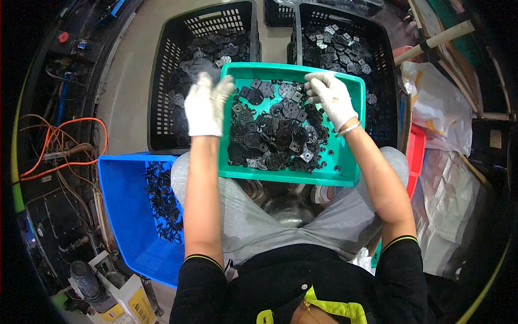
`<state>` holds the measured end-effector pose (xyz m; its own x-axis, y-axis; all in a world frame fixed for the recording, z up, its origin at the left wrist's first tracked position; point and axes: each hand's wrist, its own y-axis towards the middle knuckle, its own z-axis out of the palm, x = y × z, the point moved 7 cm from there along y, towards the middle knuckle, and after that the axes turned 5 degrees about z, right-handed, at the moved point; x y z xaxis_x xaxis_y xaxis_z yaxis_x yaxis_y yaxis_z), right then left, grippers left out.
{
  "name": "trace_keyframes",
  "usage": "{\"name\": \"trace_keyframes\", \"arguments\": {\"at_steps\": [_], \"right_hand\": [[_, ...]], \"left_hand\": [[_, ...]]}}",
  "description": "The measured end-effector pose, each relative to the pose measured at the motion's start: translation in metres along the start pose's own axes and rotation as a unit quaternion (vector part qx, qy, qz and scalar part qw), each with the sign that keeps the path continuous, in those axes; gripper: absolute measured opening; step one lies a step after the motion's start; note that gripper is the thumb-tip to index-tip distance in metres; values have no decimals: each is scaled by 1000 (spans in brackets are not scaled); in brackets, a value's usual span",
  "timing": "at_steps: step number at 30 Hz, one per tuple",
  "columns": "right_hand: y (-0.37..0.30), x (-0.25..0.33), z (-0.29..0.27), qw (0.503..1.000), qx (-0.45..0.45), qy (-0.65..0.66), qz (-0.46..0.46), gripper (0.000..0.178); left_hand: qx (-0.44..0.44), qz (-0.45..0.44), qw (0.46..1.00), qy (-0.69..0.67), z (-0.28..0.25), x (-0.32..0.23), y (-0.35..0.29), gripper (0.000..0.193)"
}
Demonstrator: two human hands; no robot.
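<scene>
A green tray point(345, 162) lies across my knees, heaped with black flat plate-like parts point(286, 129) and small black ring-shaped pieces. My left hand point(205, 108), in a white glove, hovers over the tray's left rim; its fingers are apart, somewhat smeared by motion, and no part shows in them. On the other side my right hand point(333, 100), also gloved in white, reaches over the tray's far right area. Its fingers are loosely bent and spaced above the parts, with nothing visible between them.
Two black slatted crates point(162, 92) point(386, 59) with similar plates stand beyond the tray. At my left sits a blue bin point(129, 216) holding black branched pieces point(164, 205). Orange cable point(75, 121) loops by machinery farther left. White plastic sacks point(437, 102) and a red bin point(414, 156) are at right.
</scene>
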<state>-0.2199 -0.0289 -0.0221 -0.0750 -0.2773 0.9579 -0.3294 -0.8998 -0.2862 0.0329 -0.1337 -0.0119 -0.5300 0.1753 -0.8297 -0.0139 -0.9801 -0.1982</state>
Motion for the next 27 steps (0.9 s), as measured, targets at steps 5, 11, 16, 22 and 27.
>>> {"name": "trace_keyframes", "arguments": {"at_steps": [5, 11, 16, 22, 27], "right_hand": [[-8, -20, 24, 832, 60, -543, -93, 30], [-16, -32, 36, 815, 67, -573, -53, 31], [-12, -35, 31, 847, 65, -525, -49, 29], [-20, -31, 47, 984, 138, -62, 93, 29], [-16, -28, 50, 984, 145, -84, 52, 29]], "left_hand": [[-23, -2, 999, 48, -5, 6, -6, 54], [98, -92, 986, 100, 13, 48, -23, 47], [140, -138, 975, 103, 18, 67, -32, 44], [223, -207, 945, 124, 33, 88, -57, 40], [250, -209, 941, 95, 36, 95, -60, 28]]}}
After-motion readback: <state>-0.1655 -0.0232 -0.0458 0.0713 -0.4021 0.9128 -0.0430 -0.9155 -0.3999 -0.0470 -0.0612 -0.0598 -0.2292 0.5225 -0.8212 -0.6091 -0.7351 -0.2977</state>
